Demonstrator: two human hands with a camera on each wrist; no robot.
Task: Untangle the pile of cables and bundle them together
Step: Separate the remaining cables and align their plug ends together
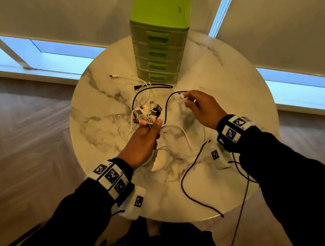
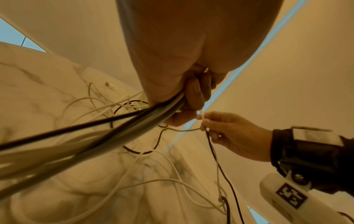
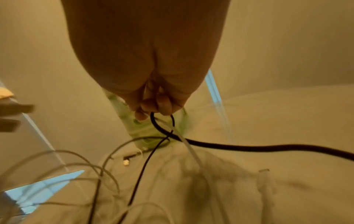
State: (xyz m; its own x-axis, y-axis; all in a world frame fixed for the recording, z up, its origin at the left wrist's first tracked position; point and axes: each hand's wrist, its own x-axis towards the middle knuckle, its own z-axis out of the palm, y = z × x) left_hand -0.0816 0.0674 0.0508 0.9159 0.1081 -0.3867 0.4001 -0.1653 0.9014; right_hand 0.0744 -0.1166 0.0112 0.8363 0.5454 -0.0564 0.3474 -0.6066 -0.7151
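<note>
Above the round marble table [image 1: 225, 84] my left hand [image 1: 148, 131] grips a bunch of white and black cables [image 1: 148, 112], their plug ends sticking up past my thumb. From the left wrist view the gripped cables [image 2: 134, 121] run down out of my fist [image 2: 184, 103]. My right hand [image 1: 191, 100] pinches a white plug end [image 1: 180, 96] together with a black cable [image 1: 168, 103] that loops over it. In the right wrist view my fingers [image 3: 153, 106] hold the black cable [image 3: 249, 147] and a white one [image 3: 191, 150]. Loose white cable [image 1: 184, 134] lies tangled on the table below both hands.
A green drawer tower [image 1: 162, 38] stands at the table's far side, with a white cable end [image 1: 115, 76] and a black plug [image 1: 137, 88] lying by its foot. A long black cable [image 1: 191, 192] trails to the table's near edge. Window blinds [image 1: 288, 9] hang behind.
</note>
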